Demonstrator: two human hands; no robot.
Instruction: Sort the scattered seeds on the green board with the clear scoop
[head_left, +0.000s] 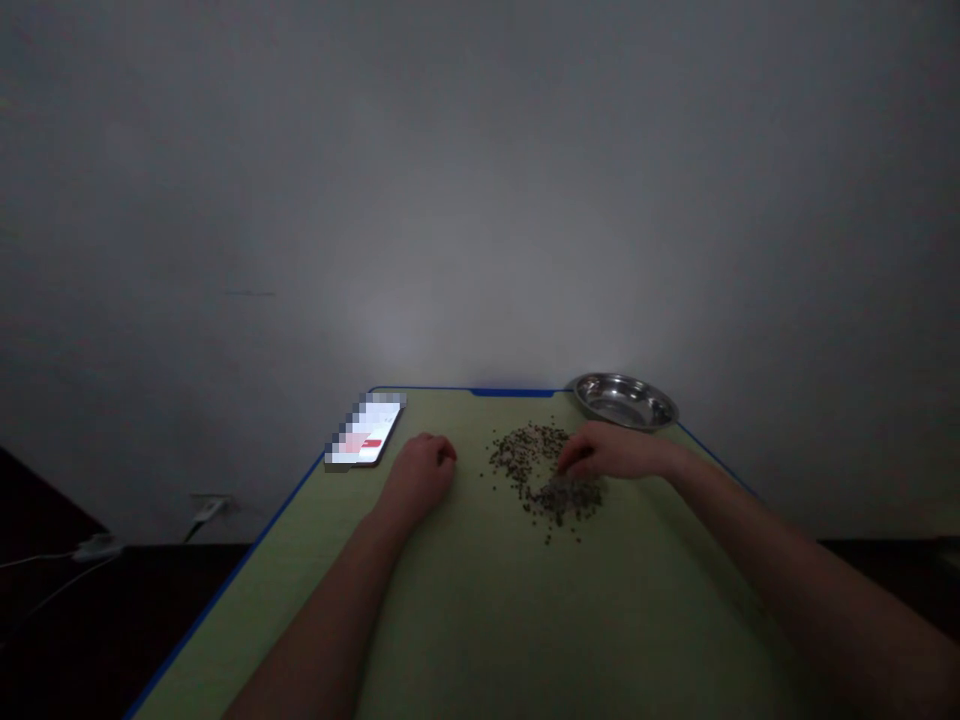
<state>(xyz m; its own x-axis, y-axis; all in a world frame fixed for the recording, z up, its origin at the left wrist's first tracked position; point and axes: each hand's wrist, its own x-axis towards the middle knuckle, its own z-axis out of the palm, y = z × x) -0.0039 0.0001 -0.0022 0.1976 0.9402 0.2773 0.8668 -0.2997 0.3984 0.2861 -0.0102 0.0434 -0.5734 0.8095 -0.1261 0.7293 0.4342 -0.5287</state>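
A loose pile of small dark grains (534, 462) lies spread on the green table top (465, 600). My right hand (604, 452) rests on the pile's right side, fingers curled and pinched down into the grains; what they hold is too small to make out. My left hand (420, 470) lies on the table to the left of the pile, curled into a loose fist, apart from the grains. A steel bowl (626, 400) stands at the far right corner, just behind my right hand.
A lit phone (365, 432) lies at the far left corner of the table. The table has a blue edge (225, 585) and stands against a pale wall. A wall socket with cables (206, 508) is low on the left, over a dark floor.
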